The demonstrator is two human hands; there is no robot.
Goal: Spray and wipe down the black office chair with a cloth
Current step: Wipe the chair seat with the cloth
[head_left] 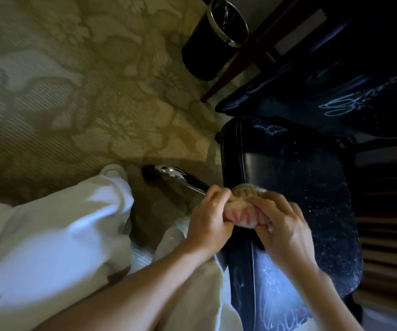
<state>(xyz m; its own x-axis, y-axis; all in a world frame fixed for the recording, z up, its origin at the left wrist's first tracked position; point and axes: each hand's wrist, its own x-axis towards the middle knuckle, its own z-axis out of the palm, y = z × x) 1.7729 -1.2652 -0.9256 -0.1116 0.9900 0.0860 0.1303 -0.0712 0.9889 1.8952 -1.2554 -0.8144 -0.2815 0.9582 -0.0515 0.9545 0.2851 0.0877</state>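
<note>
Floral carpet (85,91) lies open on the left, black bin (211,44) at top by a dark wooden leg (235,68). Left hand (210,220) and right hand (285,232) both curl tight round a bunched cloth (245,216) at the left edge of the black office chair (300,177) seat. Chrome chair leg (180,176) pokes out just left.

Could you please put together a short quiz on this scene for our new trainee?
1. True or false: the left hand and the right hand both grip the cloth at the edge of the black chair.
2. What stands on the carpet near the top of the view? A. a bucket B. a round black bin C. a lamp
3. What colour are the marks on the cloth?
Key: 1 true; 2 B; 3 pinkish red.
</note>
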